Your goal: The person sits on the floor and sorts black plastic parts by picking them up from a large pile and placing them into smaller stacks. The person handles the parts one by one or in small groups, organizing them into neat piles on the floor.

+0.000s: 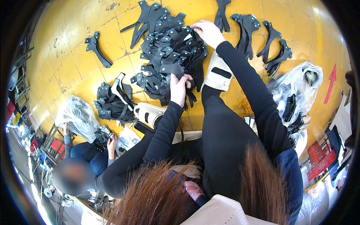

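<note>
Black strap pile [165, 52] on yellow floor [67, 67], long axis running away from person; left hand [179, 89] on near part, fingers curled; right hand [206, 33] at far right edge; cannot tell if either grips

Bright, glare whitened the glossy yellow floor tiles [75, 67], outer lines bowed toward black corners, blur veiled 1 seated co-worker's head [73, 175]

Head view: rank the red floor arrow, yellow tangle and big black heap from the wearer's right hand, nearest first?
From the right hand:
1. Big black heap, just left
2. Yellow tangle, below right
3. Red floor arrow, far right
</note>
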Available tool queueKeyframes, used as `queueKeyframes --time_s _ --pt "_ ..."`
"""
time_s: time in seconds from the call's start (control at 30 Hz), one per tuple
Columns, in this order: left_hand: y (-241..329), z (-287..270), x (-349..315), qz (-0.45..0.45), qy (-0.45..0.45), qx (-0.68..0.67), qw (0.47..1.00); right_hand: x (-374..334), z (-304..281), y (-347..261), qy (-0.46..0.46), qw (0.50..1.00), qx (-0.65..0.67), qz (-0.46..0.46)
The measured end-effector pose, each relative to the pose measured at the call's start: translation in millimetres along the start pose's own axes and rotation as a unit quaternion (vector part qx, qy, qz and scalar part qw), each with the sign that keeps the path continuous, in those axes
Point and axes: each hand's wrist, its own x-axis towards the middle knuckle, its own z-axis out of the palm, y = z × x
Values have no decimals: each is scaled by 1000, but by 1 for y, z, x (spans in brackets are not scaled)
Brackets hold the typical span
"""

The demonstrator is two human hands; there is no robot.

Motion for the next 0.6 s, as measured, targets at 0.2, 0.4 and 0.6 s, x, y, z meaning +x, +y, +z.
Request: queueKeyframes --time_s 0.2,0.4,0.6 --pt "21 1 2 6 15 15 1000 4 16 -10 18 998 -60 10" --pt "33 -3 8 69 59 -2 996 1 6 -19 71 996 59 8" --pt "54 -7 13 115 115 -44 986 1 -22 -44 101 974 201 22"
